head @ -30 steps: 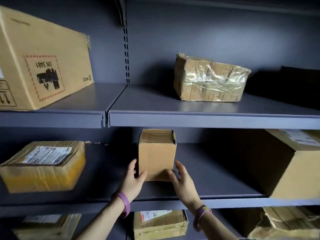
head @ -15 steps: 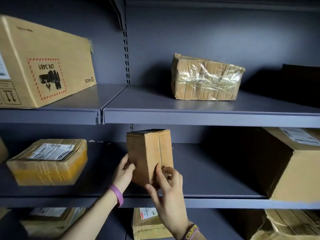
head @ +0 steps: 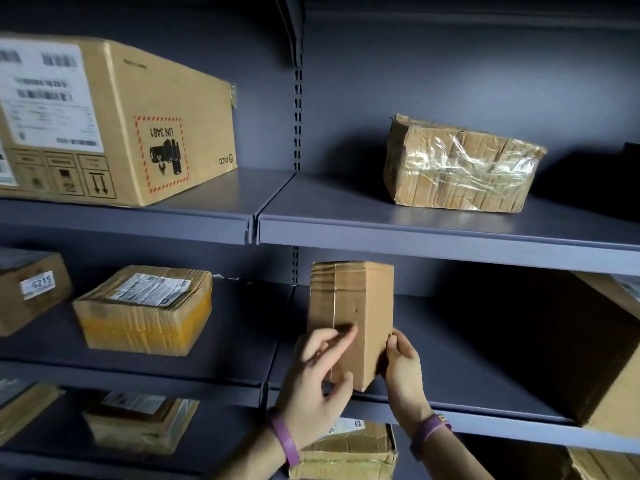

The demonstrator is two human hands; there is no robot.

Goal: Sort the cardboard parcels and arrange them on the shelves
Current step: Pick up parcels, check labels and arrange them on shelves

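Observation:
A small upright cardboard parcel (head: 356, 306) stands near the front of the middle shelf (head: 467, 358), turned so one corner points at me. My left hand (head: 317, 386) grips its lower left face, index finger stretched across the front and thumb under the near corner. My right hand (head: 403, 368) holds its lower right edge with curled fingers. Both wrists wear purple bands.
On the upper shelf (head: 346, 209) sit a large labelled box (head: 121, 123) at left and a plastic-wrapped parcel (head: 457, 164) at right. A yellow-taped parcel (head: 145, 310) and a numbered box (head: 31, 292) lie left of my hands; a big box (head: 616, 341) stands right. Further parcels (head: 346, 448) lie below.
The small parcel has been turned about its upright axis, so a corner now faces me. Both hands moved from its sides to grip its lower part.

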